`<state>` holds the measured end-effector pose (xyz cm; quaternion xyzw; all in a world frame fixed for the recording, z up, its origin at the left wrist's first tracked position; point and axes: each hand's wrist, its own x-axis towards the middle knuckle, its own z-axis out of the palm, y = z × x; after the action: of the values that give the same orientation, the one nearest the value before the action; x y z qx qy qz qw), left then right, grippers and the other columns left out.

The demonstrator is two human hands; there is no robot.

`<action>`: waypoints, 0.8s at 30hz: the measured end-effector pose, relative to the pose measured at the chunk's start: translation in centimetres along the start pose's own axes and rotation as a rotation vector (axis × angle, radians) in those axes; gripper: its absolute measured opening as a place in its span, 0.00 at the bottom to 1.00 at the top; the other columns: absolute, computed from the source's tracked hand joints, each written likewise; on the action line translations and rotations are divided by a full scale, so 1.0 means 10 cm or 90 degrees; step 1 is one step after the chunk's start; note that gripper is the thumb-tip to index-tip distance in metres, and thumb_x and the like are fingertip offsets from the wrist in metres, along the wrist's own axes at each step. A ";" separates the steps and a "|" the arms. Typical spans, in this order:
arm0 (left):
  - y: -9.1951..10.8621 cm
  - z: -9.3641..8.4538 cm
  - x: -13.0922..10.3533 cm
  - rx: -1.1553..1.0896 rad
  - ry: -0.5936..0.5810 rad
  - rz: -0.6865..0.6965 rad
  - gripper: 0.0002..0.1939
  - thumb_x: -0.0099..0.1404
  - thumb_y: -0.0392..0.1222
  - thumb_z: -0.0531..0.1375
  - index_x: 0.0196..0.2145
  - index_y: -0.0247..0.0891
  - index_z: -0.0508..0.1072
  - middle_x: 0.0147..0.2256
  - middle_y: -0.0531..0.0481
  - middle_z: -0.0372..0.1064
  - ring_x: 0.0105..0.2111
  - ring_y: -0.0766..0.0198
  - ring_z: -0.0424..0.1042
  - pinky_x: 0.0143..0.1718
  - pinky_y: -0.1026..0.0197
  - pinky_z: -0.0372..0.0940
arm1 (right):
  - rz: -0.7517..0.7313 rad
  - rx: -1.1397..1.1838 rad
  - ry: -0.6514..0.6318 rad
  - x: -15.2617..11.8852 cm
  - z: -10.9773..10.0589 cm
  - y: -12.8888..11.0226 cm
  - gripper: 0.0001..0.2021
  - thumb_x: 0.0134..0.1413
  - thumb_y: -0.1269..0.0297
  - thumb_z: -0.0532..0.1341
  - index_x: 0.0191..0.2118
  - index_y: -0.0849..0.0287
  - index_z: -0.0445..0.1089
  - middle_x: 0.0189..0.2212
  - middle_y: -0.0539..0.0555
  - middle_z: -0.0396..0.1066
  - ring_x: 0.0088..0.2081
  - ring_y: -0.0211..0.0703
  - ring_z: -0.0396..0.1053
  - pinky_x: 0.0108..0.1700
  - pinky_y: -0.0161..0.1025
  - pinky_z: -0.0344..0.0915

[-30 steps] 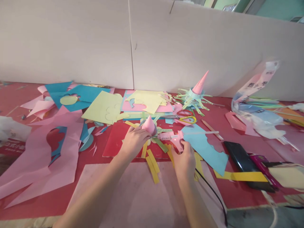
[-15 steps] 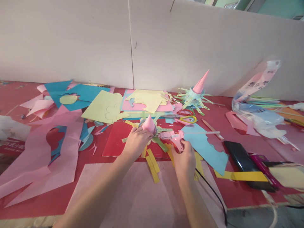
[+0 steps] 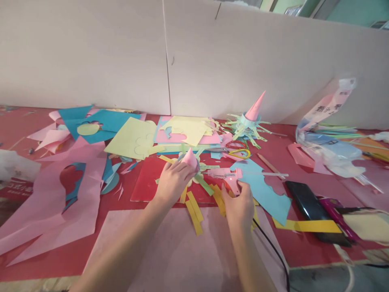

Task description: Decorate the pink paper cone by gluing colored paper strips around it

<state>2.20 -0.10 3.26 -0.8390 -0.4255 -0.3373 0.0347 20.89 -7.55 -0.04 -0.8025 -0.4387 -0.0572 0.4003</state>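
Note:
My left hand [image 3: 174, 178] is closed around a small pink paper cone [image 3: 190, 158], which stands at the centre of a paper piece with green and yellow strips [image 3: 204, 184] spreading from it. In my right hand [image 3: 240, 202] is a pink glue gun [image 3: 226, 177], its nozzle pointing left at the cone's base, a short gap away. A clear glue stick [image 3: 270, 174] sticks out of the gun's back. Beneath the paper piece lies a red board [image 3: 142, 186]. Loose yellow strips [image 3: 194, 213] rest just in front of it.
A finished-looking pink cone [image 3: 256, 107] on a strip-fringed base stands at the back. Scissors [image 3: 238, 152], a pencil [image 3: 269, 163], a black phone [image 3: 310, 207] and a plastic bag [image 3: 331, 138] lie rightward. Cut paper [image 3: 51, 202] covers the left. The gun's black cord [image 3: 273, 245] trails toward me.
My right hand has drawn the glue gun a little to the right, away from the cone. My left hand stays on the cone, which now tilts slightly.

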 end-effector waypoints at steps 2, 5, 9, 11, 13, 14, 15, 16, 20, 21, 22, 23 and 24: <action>0.02 -0.07 0.05 -0.005 0.054 -0.055 0.06 0.65 0.41 0.56 0.33 0.40 0.72 0.34 0.51 0.73 0.33 0.62 0.67 0.33 0.59 0.55 | 0.006 0.013 0.009 0.02 -0.01 0.02 0.20 0.46 0.49 0.60 0.40 0.60 0.64 0.33 0.57 0.70 0.32 0.46 0.67 0.32 0.39 0.61; 0.04 -0.16 0.17 -0.048 0.138 -0.152 0.07 0.64 0.42 0.58 0.40 0.40 0.71 0.39 0.48 0.71 0.39 0.60 0.68 0.39 0.58 0.59 | 0.002 0.046 0.034 0.05 -0.02 0.05 0.21 0.46 0.50 0.61 0.41 0.61 0.64 0.34 0.59 0.70 0.33 0.47 0.67 0.35 0.40 0.62; 0.03 -0.15 0.35 -0.141 0.171 -0.226 0.14 0.61 0.43 0.60 0.46 0.41 0.68 0.44 0.47 0.68 0.42 0.59 0.68 0.42 0.57 0.62 | 0.015 0.083 0.045 0.07 -0.01 0.06 0.21 0.46 0.50 0.62 0.41 0.60 0.64 0.34 0.58 0.70 0.33 0.45 0.66 0.36 0.40 0.63; 0.02 -0.10 0.41 -0.162 0.164 -0.235 0.13 0.60 0.43 0.60 0.44 0.41 0.69 0.42 0.49 0.70 0.39 0.61 0.69 0.42 0.57 0.62 | 0.031 0.092 0.045 0.07 -0.01 0.06 0.21 0.45 0.50 0.62 0.41 0.60 0.64 0.34 0.57 0.70 0.32 0.44 0.66 0.35 0.39 0.63; 0.02 -0.05 0.45 -0.166 0.143 -0.231 0.09 0.60 0.40 0.60 0.40 0.41 0.71 0.40 0.50 0.71 0.38 0.61 0.69 0.42 0.57 0.62 | 0.043 0.100 0.046 0.08 -0.02 0.06 0.21 0.46 0.51 0.62 0.41 0.60 0.63 0.34 0.57 0.69 0.31 0.43 0.66 0.35 0.39 0.63; 0.02 -0.04 0.47 -0.166 0.127 -0.227 0.06 0.61 0.39 0.59 0.38 0.40 0.71 0.38 0.51 0.72 0.37 0.61 0.69 0.42 0.58 0.61 | 0.045 0.105 0.047 0.08 -0.02 0.06 0.21 0.46 0.51 0.62 0.42 0.60 0.63 0.34 0.57 0.69 0.31 0.43 0.66 0.35 0.39 0.63; 0.02 -0.03 0.48 -0.165 0.113 -0.223 0.04 0.61 0.39 0.59 0.35 0.40 0.72 0.37 0.51 0.73 0.37 0.61 0.69 0.42 0.58 0.61 | 0.046 0.110 0.049 0.08 -0.03 0.06 0.21 0.46 0.51 0.62 0.42 0.60 0.63 0.34 0.57 0.69 0.32 0.43 0.66 0.35 0.39 0.63; 0.02 -0.03 0.49 -0.163 0.103 -0.222 0.03 0.61 0.38 0.58 0.34 0.40 0.72 0.35 0.51 0.73 0.37 0.61 0.69 0.42 0.58 0.61 | 0.047 0.115 0.052 0.08 -0.04 0.06 0.21 0.46 0.51 0.62 0.42 0.60 0.63 0.34 0.57 0.69 0.32 0.43 0.66 0.35 0.39 0.63; 0.02 -0.11 0.55 -0.166 0.107 -0.220 0.05 0.62 0.39 0.57 0.34 0.40 0.74 0.33 0.52 0.73 0.36 0.62 0.69 0.41 0.58 0.61 | 0.067 0.136 0.051 0.08 -0.06 0.06 0.21 0.46 0.50 0.62 0.42 0.59 0.63 0.35 0.56 0.69 0.32 0.43 0.66 0.35 0.38 0.63; 0.03 -0.14 0.56 -0.173 0.109 -0.217 0.05 0.62 0.39 0.57 0.34 0.41 0.74 0.34 0.52 0.73 0.36 0.62 0.69 0.41 0.59 0.61 | 0.073 0.141 0.049 0.08 -0.06 0.06 0.22 0.46 0.50 0.62 0.42 0.59 0.63 0.35 0.56 0.69 0.32 0.43 0.66 0.35 0.38 0.63; 0.03 -0.17 0.58 -0.183 0.106 -0.215 0.06 0.62 0.39 0.57 0.34 0.41 0.74 0.34 0.52 0.73 0.36 0.62 0.69 0.41 0.59 0.61 | 0.078 0.146 0.048 0.08 -0.06 0.06 0.22 0.45 0.49 0.62 0.42 0.59 0.63 0.35 0.56 0.69 0.32 0.43 0.66 0.35 0.38 0.63; 0.03 -0.19 0.59 -0.193 0.099 -0.215 0.06 0.61 0.40 0.58 0.34 0.41 0.75 0.35 0.52 0.74 0.37 0.62 0.70 0.41 0.59 0.62 | 0.081 0.150 0.046 0.08 -0.06 0.06 0.22 0.45 0.49 0.62 0.42 0.59 0.63 0.35 0.56 0.69 0.32 0.42 0.66 0.35 0.38 0.63; 0.03 -0.22 0.61 -0.204 0.091 -0.218 0.06 0.61 0.40 0.58 0.34 0.41 0.75 0.35 0.52 0.74 0.37 0.62 0.70 0.42 0.58 0.62 | 0.082 0.153 0.045 0.08 -0.07 0.06 0.22 0.46 0.49 0.62 0.43 0.59 0.63 0.36 0.56 0.69 0.32 0.42 0.66 0.35 0.38 0.63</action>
<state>3.73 3.16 8.61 -0.7233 -0.4994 -0.4599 -0.1263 22.00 -7.67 0.39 -0.7729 -0.3755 -0.0071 0.5114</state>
